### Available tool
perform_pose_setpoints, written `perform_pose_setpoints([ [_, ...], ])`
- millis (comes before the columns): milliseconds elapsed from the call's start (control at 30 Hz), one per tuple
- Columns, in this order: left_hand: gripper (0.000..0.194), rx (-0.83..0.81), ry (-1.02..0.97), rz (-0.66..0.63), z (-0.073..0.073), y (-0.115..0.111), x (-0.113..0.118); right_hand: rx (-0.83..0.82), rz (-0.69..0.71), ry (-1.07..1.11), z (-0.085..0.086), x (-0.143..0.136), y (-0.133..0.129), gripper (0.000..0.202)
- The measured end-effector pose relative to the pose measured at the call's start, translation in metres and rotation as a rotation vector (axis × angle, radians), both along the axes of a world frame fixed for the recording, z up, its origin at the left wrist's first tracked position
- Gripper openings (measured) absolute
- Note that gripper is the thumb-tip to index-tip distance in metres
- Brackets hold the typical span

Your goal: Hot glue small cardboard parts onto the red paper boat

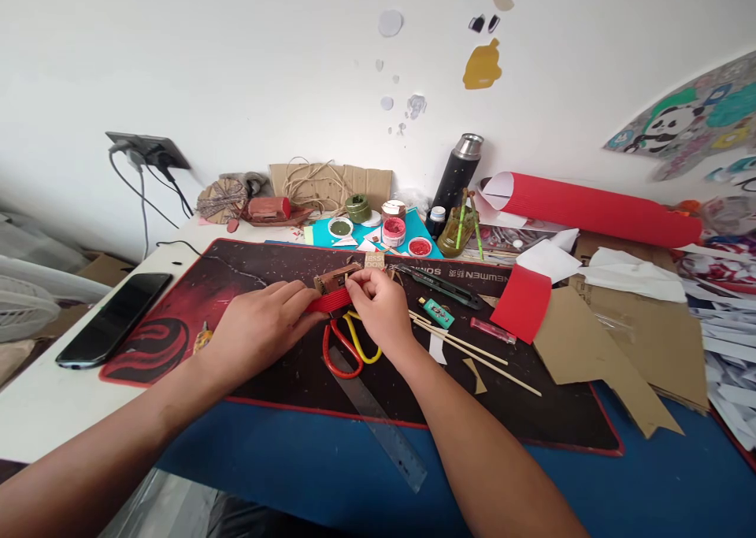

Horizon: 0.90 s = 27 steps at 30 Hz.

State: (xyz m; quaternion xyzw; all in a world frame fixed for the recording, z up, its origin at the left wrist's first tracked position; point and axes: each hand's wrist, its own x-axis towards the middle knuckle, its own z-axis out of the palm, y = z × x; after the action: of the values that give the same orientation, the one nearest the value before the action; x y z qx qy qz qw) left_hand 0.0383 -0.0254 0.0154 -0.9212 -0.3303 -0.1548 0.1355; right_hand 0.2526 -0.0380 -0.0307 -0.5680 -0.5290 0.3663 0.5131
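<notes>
My left hand [263,319] is closed on the left end of a small red ribbed paper strip [331,299]. At the other end of this strip, my right hand [379,309] pinches with thumb and fingers. Just behind the strip is a brown cardboard piece [338,276], partly covered by my fingers; I cannot tell whether it is joined to the strip. Scissors with one red and one yellow handle [343,350] lie below my hands, their blades hidden. Part of a clear ruler [378,424] sticks out under the scissors towards me.
A dark desk mat [265,380] carries a box cutter [440,284], a green lighter [435,312] and thin wooden sticks [478,345]. Paint pots [394,231] and a black flask [457,172] stand behind. Cardboard [572,337] lies right, a phone [115,321] left.
</notes>
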Motion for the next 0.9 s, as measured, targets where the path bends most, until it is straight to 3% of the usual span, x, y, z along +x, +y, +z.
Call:
perform_pose_setpoints([
  [167, 0.032, -0.071, -0.016, 0.077, -0.004, 0.008, -0.007, 0.008, -0.017, 0.095, 0.001, 0.007, -0.002, 0.025],
  [333, 0.026, -0.193, -0.054, 0.274, -0.005, 0.030, -0.022, -0.023, -0.011, 0.217, -0.003, 0.011, -0.001, 0.029],
  [533, 0.030, -0.225, 0.034, 0.416, -0.003, 0.048, -0.027, -0.038, 0.011, 0.172, -0.006, 0.008, -0.003, 0.030],
  [667, 0.027, -0.193, 0.123, 0.432, 0.000, 0.049, -0.024, -0.037, 0.015, 0.170, -0.008, 0.007, -0.004, 0.032],
  [900, 0.029, -0.190, 0.139, 0.332, -0.005, 0.041, -0.025, -0.054, 0.026, 0.155, -0.008, 0.007, -0.005, 0.031],
])
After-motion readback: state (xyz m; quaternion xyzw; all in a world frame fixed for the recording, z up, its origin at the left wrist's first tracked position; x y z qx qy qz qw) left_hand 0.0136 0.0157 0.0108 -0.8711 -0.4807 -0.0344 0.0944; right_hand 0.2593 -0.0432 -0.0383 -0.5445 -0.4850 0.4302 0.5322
